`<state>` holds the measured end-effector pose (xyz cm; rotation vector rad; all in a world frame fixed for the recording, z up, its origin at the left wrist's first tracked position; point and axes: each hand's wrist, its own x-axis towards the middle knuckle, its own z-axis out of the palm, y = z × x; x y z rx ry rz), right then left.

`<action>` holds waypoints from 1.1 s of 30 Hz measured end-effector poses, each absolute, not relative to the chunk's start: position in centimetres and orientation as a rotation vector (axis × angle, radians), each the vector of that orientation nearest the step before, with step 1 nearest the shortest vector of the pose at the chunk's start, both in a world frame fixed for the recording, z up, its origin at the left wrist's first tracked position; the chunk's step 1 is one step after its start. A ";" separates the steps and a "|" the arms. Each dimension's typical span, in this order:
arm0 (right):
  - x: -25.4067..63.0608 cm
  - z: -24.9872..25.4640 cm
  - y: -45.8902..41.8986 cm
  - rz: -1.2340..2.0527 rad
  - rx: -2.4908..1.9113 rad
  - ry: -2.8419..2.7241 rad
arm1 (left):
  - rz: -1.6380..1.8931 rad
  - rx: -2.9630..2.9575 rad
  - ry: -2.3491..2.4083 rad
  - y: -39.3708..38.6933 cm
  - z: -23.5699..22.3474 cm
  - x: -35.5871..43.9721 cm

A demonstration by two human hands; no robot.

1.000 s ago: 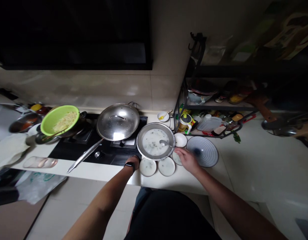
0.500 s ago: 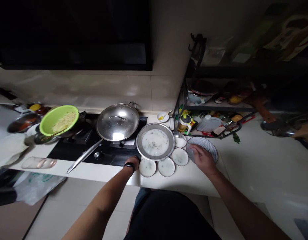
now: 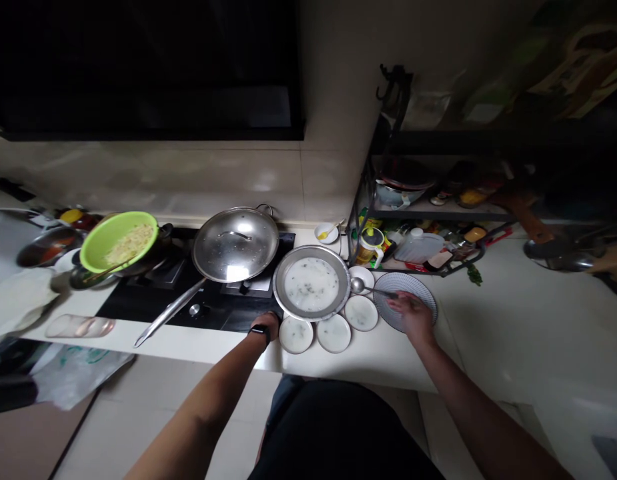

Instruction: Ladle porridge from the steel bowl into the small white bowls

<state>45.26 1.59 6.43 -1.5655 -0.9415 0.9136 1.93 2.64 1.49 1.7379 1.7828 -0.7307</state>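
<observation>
Right hand (image 3: 413,317): above a blue-and-white plate (image 3: 424,300), fingers pressed together on the ladle (image 3: 379,291) handle, the exact pinch partly hidden behind the fingers.

Left hand (image 3: 265,325): low at the counter edge beside the black stove (image 3: 223,319), black wristwatch (image 3: 261,331) on the wrist, fingers curled out of sight, nothing visibly held, grip impossible to tell.

Change: ladle out of the milky soup in the large steel-rimmed bowl (image 3: 277,283), now up in the right hand, just clear of that rim.

Ladle direction: round metal head pointing left, toward the large bowl, handle running right into the fingers.

Long axis: nearly level across the picture, roughly along the counter's front edge.

Ladle position: head above a small white bowl (image 3: 361,275), handle across the plate's upper left.

Close by: three small white plates (image 3: 295,335), (image 3: 333,333), (image 3: 361,313), in an arc below the large bowl.

Farther left: steel pan with glass-free metal lid (image 3: 235,243), long handle toward the counter edge; green bowl (image 3: 119,223) of noodles beyond.
</observation>
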 end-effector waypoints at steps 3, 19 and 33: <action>45.8 6.6 2.0 0.923 -1.546 -0.698 | -0.742 1.748 1.752 2.7 1.5 1.8; 43.3 13.2 2.0 0.922 -1.474 -0.673 | -0.707 1.775 1.759 2.6 0.1 1.4; 40.0 11.8 -2.0 0.484 -1.136 -2.283 | -0.701 1.761 1.767 2.6 0.5 1.5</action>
